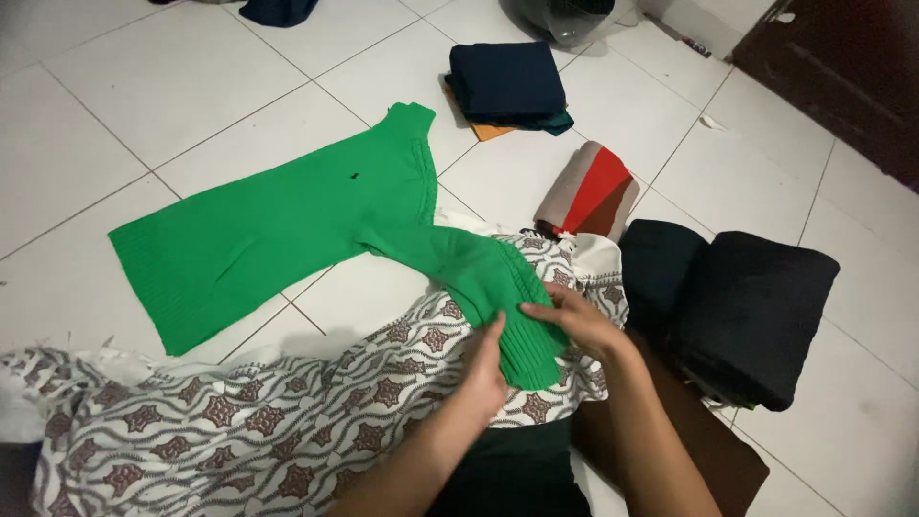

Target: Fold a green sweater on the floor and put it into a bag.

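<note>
Knitwear sits under both my hands: my left hand [486, 362] pinches the ribbed cuff end of the green sweater [287, 230], and my right hand [579, 321] grips the same sleeve just beside it, fingers closed on the fabric. To my mind the fold goes best if I keep the sleeve flat and its edges aligned, since ribbed knit stretches and skews. The body lies spread on glossy white floor tiles [115, 124], the sleeve over a patterned brown-and-white cloth [287, 431], with dark folded stacks [747, 306] nearby.
</note>
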